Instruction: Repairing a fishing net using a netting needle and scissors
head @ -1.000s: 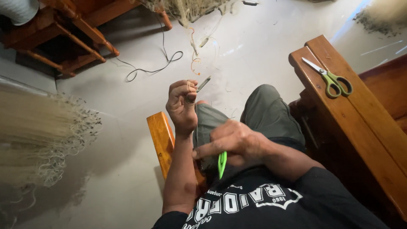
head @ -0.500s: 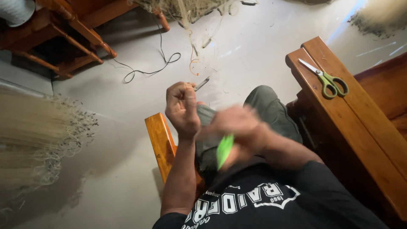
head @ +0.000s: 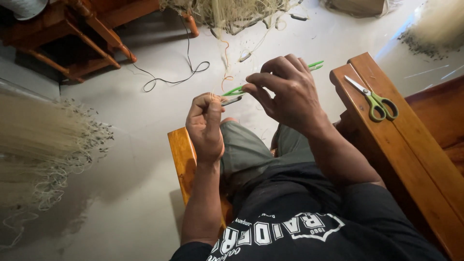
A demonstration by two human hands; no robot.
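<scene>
Head view. Right hand (head: 290,92), fingers curled, pinches a green needle (head: 270,77) above the lap; its long axis runs from lower left to upper right, the far tip pointing up-right. Left hand (head: 207,126), closed in a fist, grips a small metal piece (head: 232,100) touching the needle's near end. Scissors (head: 374,99) lie on the wooden bench (head: 415,159) to the right.

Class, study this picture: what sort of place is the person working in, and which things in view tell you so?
Probably a home or small workshop where fishing nets are made or mended. Bundles of pale net lie on the bare floor, the right hand holds a green netting needle, and scissors rest on a wooden bench.
</scene>
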